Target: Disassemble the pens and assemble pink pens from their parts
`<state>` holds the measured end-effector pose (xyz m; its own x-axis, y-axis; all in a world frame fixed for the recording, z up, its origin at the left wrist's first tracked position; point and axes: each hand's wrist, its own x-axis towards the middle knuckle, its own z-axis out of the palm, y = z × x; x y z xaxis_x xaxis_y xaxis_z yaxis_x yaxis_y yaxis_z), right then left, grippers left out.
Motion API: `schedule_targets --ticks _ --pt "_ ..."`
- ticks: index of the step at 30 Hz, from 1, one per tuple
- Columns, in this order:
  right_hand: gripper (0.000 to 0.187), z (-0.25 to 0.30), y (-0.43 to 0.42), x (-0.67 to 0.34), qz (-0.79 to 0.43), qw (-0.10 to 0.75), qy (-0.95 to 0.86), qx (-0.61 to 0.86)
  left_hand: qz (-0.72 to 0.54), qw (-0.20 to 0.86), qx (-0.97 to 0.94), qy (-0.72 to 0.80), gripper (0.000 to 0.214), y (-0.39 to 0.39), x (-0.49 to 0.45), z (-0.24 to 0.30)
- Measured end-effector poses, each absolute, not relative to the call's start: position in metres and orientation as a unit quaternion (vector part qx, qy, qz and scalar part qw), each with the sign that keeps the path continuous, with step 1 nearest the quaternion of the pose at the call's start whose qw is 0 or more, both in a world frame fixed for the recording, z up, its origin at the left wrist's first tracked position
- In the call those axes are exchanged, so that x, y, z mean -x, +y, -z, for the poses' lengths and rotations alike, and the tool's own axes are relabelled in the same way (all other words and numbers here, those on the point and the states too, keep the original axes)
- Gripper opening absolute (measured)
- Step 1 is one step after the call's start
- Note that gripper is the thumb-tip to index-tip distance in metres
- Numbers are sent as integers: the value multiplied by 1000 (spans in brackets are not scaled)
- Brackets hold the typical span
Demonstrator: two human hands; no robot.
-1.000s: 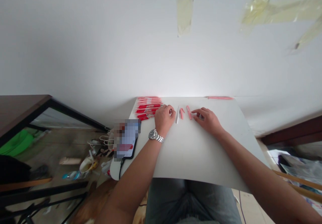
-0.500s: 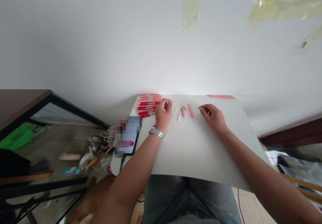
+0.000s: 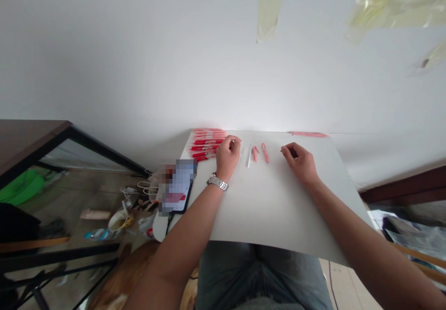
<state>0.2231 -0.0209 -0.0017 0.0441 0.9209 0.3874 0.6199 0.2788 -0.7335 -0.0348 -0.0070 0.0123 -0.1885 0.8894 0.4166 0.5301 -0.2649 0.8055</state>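
Note:
My left hand [image 3: 228, 155], a metal watch on its wrist, rests with curled fingers at the right end of a row of red and pink pens [image 3: 205, 141]. Whatever those fingers might hold is hidden. To its right lie a thin clear tube [image 3: 249, 156], small pink pen parts [image 3: 255, 154] and a longer pink pen part [image 3: 265, 153]. My right hand [image 3: 298, 162] is closed in a pinch further right, apart from these parts. Anything between its fingertips is too small to make out.
A phone [image 3: 178, 187] with a cable lies at the white table's [image 3: 258, 207] left edge. Thin pink sticks [image 3: 309, 134] lie along the back by the wall. A dark desk [image 3: 35, 138] stands to the left, with a cup [image 3: 118, 220] and a bottle [image 3: 97, 234] on the floor.
My right hand has shifted slightly to the right, away from the pink pen parts. My left hand has stayed almost in place. The camera view has moved a little.

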Motion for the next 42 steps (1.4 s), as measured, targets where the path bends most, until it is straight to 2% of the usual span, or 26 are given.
schedule_targets --ticks 10,17,26,32,42 --pt "29 2 -20 -220 -121 387 -740 537 -497 173 -628 573 17 -8 30 -11" --pt "44 5 -23 -216 -45 262 -854 448 -488 170 -624 586 16 -9 28 -12" --pt "45 8 -24 -211 -23 225 -862 453 -492 162 -630 579 16 -7 27 -10" --pt "37 8 -22 -210 -45 252 -857 447 -463 147 -636 600 16 -8 28 -11" --pt "25 14 -16 -220 -69 310 -823 470 -363 44 -692 623 12 -12 31 -10"
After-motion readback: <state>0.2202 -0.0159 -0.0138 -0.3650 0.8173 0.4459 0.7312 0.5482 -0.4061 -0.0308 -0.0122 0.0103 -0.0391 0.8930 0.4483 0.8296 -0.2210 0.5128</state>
